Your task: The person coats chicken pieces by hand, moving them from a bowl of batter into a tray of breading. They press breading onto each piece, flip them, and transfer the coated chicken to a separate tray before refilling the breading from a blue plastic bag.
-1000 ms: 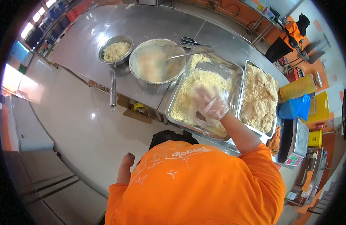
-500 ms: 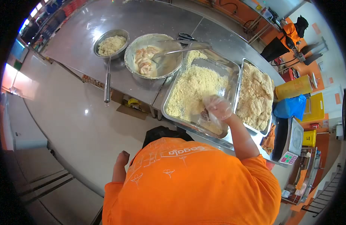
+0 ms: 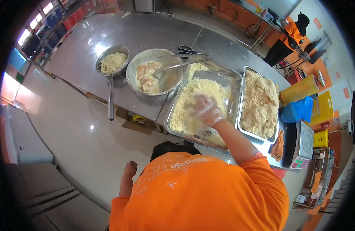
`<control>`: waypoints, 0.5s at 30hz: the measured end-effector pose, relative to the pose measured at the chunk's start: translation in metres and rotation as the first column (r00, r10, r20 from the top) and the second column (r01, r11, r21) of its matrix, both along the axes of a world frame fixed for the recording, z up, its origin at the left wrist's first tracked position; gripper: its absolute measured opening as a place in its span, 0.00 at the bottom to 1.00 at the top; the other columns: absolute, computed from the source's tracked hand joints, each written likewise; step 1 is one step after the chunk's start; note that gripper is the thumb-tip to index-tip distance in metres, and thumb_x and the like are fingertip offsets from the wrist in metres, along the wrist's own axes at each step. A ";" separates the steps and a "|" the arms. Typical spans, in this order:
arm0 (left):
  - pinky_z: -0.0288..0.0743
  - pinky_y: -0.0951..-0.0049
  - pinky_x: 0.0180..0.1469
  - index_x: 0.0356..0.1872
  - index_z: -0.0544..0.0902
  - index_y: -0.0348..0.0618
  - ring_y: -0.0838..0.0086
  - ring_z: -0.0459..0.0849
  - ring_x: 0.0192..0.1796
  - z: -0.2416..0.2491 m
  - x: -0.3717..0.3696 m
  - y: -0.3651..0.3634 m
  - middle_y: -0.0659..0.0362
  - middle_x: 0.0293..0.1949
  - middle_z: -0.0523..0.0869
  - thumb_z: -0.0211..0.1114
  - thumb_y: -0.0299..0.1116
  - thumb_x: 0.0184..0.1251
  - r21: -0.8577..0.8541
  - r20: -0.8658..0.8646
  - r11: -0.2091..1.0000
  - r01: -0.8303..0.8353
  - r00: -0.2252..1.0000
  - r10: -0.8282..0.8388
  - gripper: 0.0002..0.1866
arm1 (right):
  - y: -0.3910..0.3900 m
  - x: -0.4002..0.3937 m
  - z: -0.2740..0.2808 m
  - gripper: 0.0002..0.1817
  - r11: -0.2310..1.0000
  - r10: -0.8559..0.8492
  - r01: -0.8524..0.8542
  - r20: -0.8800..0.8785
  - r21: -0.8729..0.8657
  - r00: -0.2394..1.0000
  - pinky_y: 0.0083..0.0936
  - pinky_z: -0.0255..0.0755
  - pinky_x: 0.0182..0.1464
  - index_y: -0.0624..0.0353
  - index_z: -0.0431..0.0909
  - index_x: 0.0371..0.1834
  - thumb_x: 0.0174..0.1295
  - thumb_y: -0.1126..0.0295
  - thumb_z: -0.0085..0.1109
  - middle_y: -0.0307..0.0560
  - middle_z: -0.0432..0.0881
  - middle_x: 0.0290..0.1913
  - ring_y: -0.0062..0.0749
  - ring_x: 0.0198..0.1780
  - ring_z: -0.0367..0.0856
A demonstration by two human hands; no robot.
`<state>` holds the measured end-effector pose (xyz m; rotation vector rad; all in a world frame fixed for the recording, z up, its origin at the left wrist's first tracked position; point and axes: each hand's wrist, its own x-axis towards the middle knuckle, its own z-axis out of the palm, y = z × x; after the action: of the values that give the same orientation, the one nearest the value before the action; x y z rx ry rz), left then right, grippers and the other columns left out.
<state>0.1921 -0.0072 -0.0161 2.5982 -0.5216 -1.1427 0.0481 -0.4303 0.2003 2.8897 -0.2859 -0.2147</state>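
My right hand [image 3: 207, 111], in a clear plastic glove, is over the pale crumbs [image 3: 181, 111] in a deep metal tray [image 3: 236, 92]; its fingers are smeared by motion, and what they hold cannot be made out. Down beside my body hangs my left hand [image 3: 130, 168], touching nothing, its fingers too dark and small to read. Left of the tray, a metal bowl [image 3: 133, 82] holds raw pieces [image 3: 147, 79] in pale batter, with tongs [image 3: 177, 66] reaching across its rim. A second tray [image 3: 245, 127] to the right is heaped with crumb-coated pieces [image 3: 260, 104].
A strainer [image 3: 111, 96] with crumbs sits at the table's left edge. Black-handled scissors [image 3: 187, 49] lie behind the bowl. To the right are a blue bag [image 3: 297, 110], an orange cloth [image 3: 277, 146] and a scale [image 3: 305, 140]. A person [image 3: 291, 38] stands in the background.
My right hand has moved left and away from my body, from the tray's near right part to over the middle of the crumbs. The camera view has shifted slightly.
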 end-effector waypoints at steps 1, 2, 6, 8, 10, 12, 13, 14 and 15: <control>0.70 0.59 0.46 0.35 0.74 0.34 0.49 0.75 0.44 -0.011 0.001 0.008 0.41 0.38 0.78 0.50 0.39 0.57 -0.051 -0.033 0.998 -0.038 0.999 0.036 0.16 | -0.012 -0.007 0.001 0.24 0.998 -0.053 0.052 -0.042 -0.020 0.998 0.52 0.48 0.61 0.42 0.59 0.59 0.56 0.62 0.41 0.53 0.54 0.64 0.43 0.66 0.50; 0.70 0.59 0.45 0.35 0.74 0.34 0.49 0.75 0.44 -0.021 0.001 0.019 0.41 0.38 0.78 0.50 0.39 0.57 -0.039 -0.027 0.999 -0.010 1.000 0.009 0.16 | -0.023 -0.012 0.001 0.25 0.994 -0.104 0.101 -0.088 -0.040 0.991 0.52 0.46 0.62 0.40 0.58 0.59 0.55 0.61 0.41 0.53 0.52 0.64 0.42 0.66 0.50; 0.70 0.59 0.45 0.34 0.74 0.32 0.48 0.76 0.42 -0.011 -0.010 0.033 0.41 0.37 0.78 0.50 0.37 0.56 0.091 -0.110 0.988 0.129 0.987 -0.119 0.15 | -0.054 -0.019 -0.027 0.24 0.970 -0.222 0.229 0.080 -0.085 0.972 0.50 0.46 0.62 0.38 0.58 0.60 0.57 0.57 0.40 0.47 0.55 0.64 0.40 0.66 0.50; 0.70 0.58 0.44 0.33 0.74 0.32 0.49 0.76 0.40 -0.020 -0.015 0.042 0.41 0.37 0.78 0.50 0.36 0.57 0.099 -0.127 0.990 0.097 0.988 -0.084 0.15 | -0.047 -0.004 -0.013 0.23 0.966 -0.255 0.258 0.216 0.014 0.943 0.47 0.47 0.63 0.38 0.60 0.58 0.58 0.56 0.39 0.44 0.58 0.63 0.39 0.66 0.50; 0.71 0.57 0.43 0.32 0.75 0.33 0.49 0.76 0.39 -0.040 -0.022 0.058 0.42 0.36 0.78 0.48 0.35 0.57 0.014 -0.074 0.998 -0.064 0.995 0.065 0.14 | -0.055 0.022 -0.029 0.22 0.994 -0.101 0.108 0.230 -0.021 0.968 0.42 0.47 0.63 0.38 0.62 0.57 0.58 0.56 0.38 0.43 0.61 0.61 0.37 0.65 0.51; 0.72 0.57 0.42 0.32 0.75 0.33 0.49 0.76 0.39 -0.022 -0.023 0.049 0.41 0.36 0.78 0.48 0.36 0.57 0.028 0.002 0.990 0.138 0.990 -0.139 0.14 | -0.046 0.047 -0.033 0.22 1.000 -0.013 0.013 0.095 -0.002 0.995 0.39 0.47 0.63 0.39 0.63 0.57 0.58 0.56 0.38 0.43 0.63 0.60 0.36 0.65 0.52; 0.72 0.57 0.42 0.32 0.75 0.33 0.49 0.76 0.39 -0.006 -0.020 0.041 0.41 0.36 0.78 0.48 0.36 0.57 0.043 0.040 0.969 0.244 0.968 -0.246 0.14 | -0.033 0.061 -0.021 0.22 0.999 0.000 0.002 -0.047 0.036 0.999 0.38 0.46 0.64 0.39 0.63 0.58 0.58 0.56 0.37 0.43 0.63 0.60 0.35 0.64 0.53; 0.72 0.57 0.42 0.31 0.75 0.34 0.49 0.76 0.39 -0.026 -0.018 0.046 0.41 0.35 0.78 0.49 0.37 0.57 0.022 0.083 0.965 0.262 0.961 -0.263 0.14 | -0.024 0.070 -0.015 0.23 0.997 0.014 0.000 -0.188 0.076 0.982 0.36 0.45 0.64 0.39 0.62 0.58 0.58 0.55 0.37 0.44 0.62 0.60 0.35 0.64 0.53; 0.72 0.56 0.41 0.31 0.75 0.34 0.48 0.76 0.39 -0.071 -0.017 0.059 0.41 0.35 0.78 0.49 0.37 0.57 0.002 0.128 0.958 0.286 0.950 -0.283 0.14 | -0.017 0.073 -0.019 0.22 0.994 0.003 0.017 -0.185 0.105 0.983 0.37 0.46 0.63 0.40 0.64 0.57 0.58 0.55 0.36 0.44 0.63 0.60 0.35 0.63 0.54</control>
<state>0.1748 0.0518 -0.0872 2.6551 -0.9566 -1.0494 0.1208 -0.4470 0.1812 2.9458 -0.2587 -0.5111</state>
